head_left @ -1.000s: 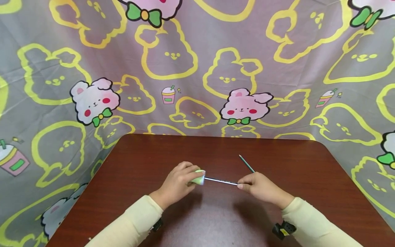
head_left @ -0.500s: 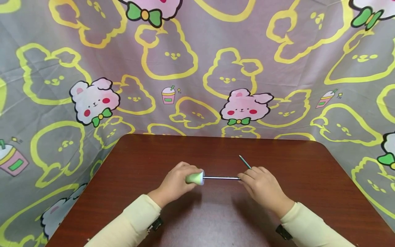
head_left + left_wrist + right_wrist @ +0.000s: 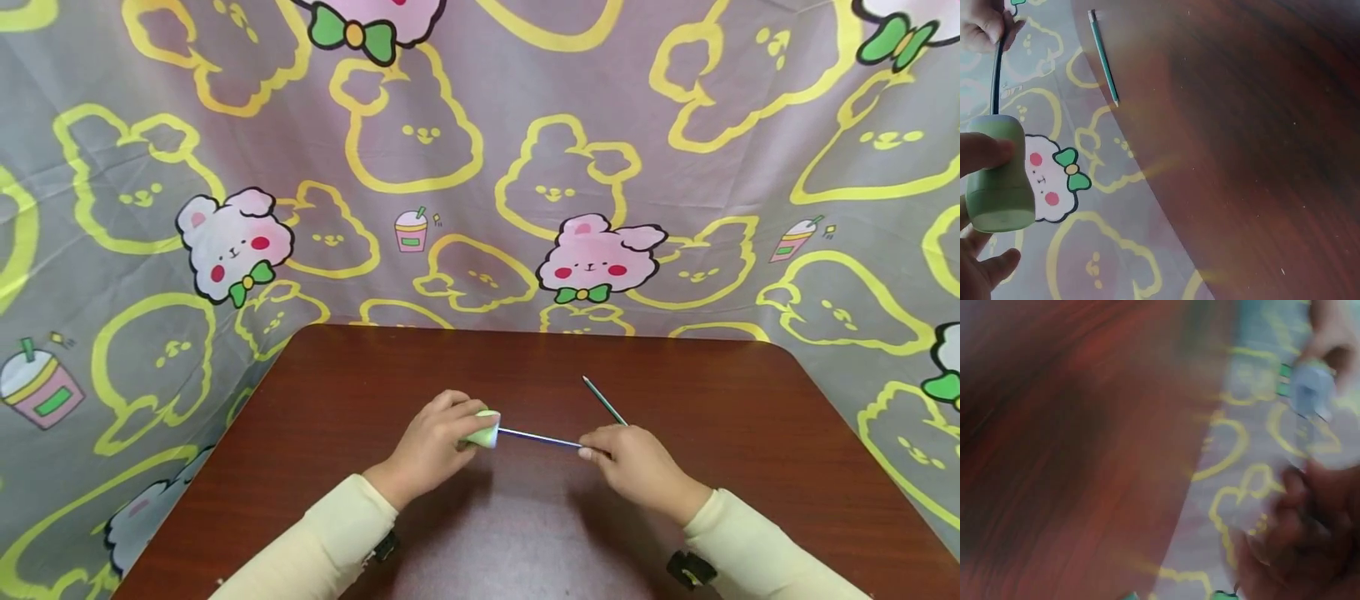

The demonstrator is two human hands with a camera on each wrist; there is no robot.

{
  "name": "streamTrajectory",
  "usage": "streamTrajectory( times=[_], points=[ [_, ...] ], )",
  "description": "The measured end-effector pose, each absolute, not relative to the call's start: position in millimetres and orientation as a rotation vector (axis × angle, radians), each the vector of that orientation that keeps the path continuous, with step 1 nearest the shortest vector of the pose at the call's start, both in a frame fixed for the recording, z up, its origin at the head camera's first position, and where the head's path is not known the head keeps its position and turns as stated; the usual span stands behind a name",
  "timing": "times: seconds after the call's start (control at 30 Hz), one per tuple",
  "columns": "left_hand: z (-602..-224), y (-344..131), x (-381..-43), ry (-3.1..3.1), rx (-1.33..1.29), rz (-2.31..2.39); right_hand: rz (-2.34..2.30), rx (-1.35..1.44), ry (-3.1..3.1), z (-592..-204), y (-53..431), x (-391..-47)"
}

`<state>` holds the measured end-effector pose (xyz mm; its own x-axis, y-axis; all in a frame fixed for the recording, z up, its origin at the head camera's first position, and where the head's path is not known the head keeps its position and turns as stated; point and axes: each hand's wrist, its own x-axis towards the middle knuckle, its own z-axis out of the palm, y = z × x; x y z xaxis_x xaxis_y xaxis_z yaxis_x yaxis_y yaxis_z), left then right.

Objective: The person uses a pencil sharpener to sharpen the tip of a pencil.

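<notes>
My left hand grips a light-green pencil sharpener, shaped like a small waisted tube and lying on its side in the air above the table. In the left wrist view a finger lies across the sharpener. A dark blue-and-white pencil runs into the sharpener's pale right end. My right hand pinches the pencil's far end between thumb and fingers. Its tip is hidden inside the sharpener. The right wrist view is blurred, with the sharpener's pale end facing the right hand.
A second pencil, green, lies on the brown table behind my right hand, its near end hidden by that hand. Beyond the table edge hangs a grey curtain with cartoon rabbits.
My right hand turned over the pencil half a second ago and has turned back lower. The pencil slants down to the right again, with more blue showing. The left hand tilted slightly and returned.
</notes>
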<state>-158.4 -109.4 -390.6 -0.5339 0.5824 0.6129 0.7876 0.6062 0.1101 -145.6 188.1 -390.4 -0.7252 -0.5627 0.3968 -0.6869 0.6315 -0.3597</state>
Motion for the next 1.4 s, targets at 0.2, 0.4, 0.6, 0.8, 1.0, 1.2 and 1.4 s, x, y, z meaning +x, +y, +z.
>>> streamTrajectory(
  times=[0.2, 0.4, 0.6, 0.8, 1.0, 1.2, 1.4],
  points=[
    [-390.4, -109.3, -161.4, -2.283, -1.078, -0.538, 0.882, 0.793, -2.855, -379.2, 188.8, -145.7],
    [-389.2, -110.1, -160.3, -2.419, -1.002, -0.686, 0.384, 0.926, -2.398, -386.9, 189.8, -149.2],
    [-383.7, -111.0, -156.1, -2.615, -0.880, -0.916, 0.230, 1.046, -1.961, -396.4, 187.9, -155.4],
    [-383.8, -111.9, -154.5, -2.593, -0.918, -0.884, 0.286, 1.046, -1.998, -398.1, 185.0, -151.0],
    [-388.1, -110.4, -158.0, -2.305, -1.094, -0.563, 1.023, 0.918, -2.766, -383.2, 188.4, -144.3],
    [-390.3, -109.7, -161.0, -2.206, -1.090, -0.523, 1.111, 0.720, -2.920, -375.8, 188.5, -146.8],
    [-388.4, -109.8, -160.6, -2.402, -0.998, -0.688, 0.449, 0.893, -2.454, -385.3, 188.4, -147.0]
  ],
)
